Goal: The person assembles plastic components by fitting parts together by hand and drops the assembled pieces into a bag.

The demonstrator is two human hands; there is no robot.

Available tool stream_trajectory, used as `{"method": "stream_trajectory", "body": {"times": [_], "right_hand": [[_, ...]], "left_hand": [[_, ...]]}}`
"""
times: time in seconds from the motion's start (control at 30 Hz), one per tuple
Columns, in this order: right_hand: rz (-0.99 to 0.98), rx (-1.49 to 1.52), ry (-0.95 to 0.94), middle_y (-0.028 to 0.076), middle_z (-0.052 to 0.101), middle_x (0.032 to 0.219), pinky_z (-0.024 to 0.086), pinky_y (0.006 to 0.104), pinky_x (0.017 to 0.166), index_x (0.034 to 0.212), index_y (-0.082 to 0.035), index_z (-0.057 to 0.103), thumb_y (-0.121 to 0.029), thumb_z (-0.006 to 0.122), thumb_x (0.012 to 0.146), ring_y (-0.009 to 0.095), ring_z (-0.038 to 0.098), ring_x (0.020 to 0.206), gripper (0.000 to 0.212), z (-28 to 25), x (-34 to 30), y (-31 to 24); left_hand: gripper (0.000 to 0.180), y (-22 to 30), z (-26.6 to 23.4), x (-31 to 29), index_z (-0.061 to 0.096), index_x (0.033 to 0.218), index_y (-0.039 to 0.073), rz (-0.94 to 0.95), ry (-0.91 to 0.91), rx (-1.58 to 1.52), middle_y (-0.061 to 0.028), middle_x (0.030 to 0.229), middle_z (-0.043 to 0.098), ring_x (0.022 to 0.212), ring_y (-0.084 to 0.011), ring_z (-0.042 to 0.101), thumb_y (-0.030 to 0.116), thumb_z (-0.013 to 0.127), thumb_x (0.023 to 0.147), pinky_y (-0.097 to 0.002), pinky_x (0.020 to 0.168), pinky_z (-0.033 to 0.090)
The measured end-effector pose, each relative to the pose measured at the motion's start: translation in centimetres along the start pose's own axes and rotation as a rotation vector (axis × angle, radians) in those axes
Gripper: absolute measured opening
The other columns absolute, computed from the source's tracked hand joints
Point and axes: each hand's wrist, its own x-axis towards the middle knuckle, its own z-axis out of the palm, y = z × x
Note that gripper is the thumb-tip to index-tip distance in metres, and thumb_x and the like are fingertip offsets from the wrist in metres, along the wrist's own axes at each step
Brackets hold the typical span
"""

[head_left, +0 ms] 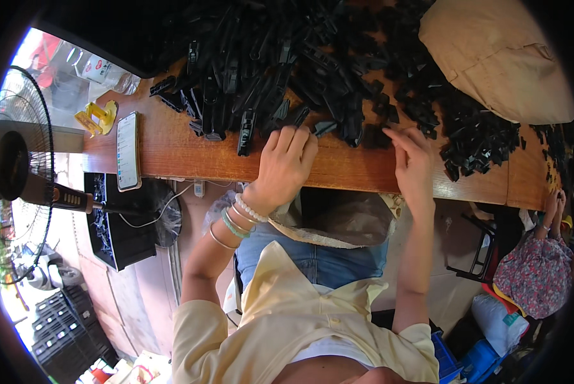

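Note:
A large heap of black plastic parts [248, 70] covers the back of the wooden table [210, 157]. My left hand [287, 160], with several bracelets on the wrist, is at the heap's near edge. Its fingers are curled over a black plastic part [298, 116], whose near end they hide. To the right, my right hand [415, 157] has its thumb and index finger close together beside small black pieces [378, 136]. Whatever lies between those fingertips is too small and dark to make out. A single long black part [246, 132] lies left of my left hand.
A smaller pile of black pieces [472, 137] spreads below a tan sack [498, 57] at right. A phone [128, 150] and a yellow holder [97, 118] are at left, near a fan [18, 166]. An open bag [351, 224] hangs under the table edge. Another person [536, 269] sits far right.

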Motion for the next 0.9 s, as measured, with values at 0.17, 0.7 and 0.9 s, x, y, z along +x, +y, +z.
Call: {"method": "stream_trajectory", "body": {"times": [0.17, 0.7, 0.9], "right_hand": [[0.187, 0.033, -0.171, 0.013, 0.062, 0.086, 0.045, 0.0405, 0.068, 0.114, -0.007, 0.067, -0.001, 0.061, 0.087, 0.032, 0.058, 0.074, 0.029, -1.3, 1.3, -1.7], [0.35, 0.096, 0.075, 0.01, 0.059, 0.09, 0.046, 0.0308, 0.065, 0.108, -0.003, 0.064, -0.009, 0.07, 0.086, 0.022, 0.059, 0.079, 0.024, -0.9, -0.6, -1.2], [0.232, 0.472, -0.066, 0.009, 0.06, 0.091, 0.049, 0.0271, 0.064, 0.111, 0.001, 0.065, -0.001, 0.072, 0.082, 0.017, 0.06, 0.072, 0.029, -0.6, -3.5, -3.2]], "left_hand": [[0.03, 1.1, -0.5, -1.3, 0.064, 0.102, 0.0, 0.086, 0.025, -0.1, -0.0162, 0.104, 0.055, 0.086, -0.0279, 0.059, 0.009, 0.075, 0.075, -0.0345, 0.069, 0.052], [0.037, 1.1, -0.7, 2.7, 0.063, 0.109, 0.003, 0.174, -0.338, -0.414, -0.0107, 0.106, 0.06, 0.095, -0.0284, 0.057, 0.008, 0.071, 0.073, -0.0373, 0.08, 0.05], [0.033, 0.5, 0.3, 1.6, 0.068, 0.096, 0.0, -0.105, -0.172, -0.67, -0.0093, 0.092, 0.059, 0.085, -0.0275, 0.057, 0.012, 0.08, 0.067, -0.0364, 0.074, 0.05]]}}
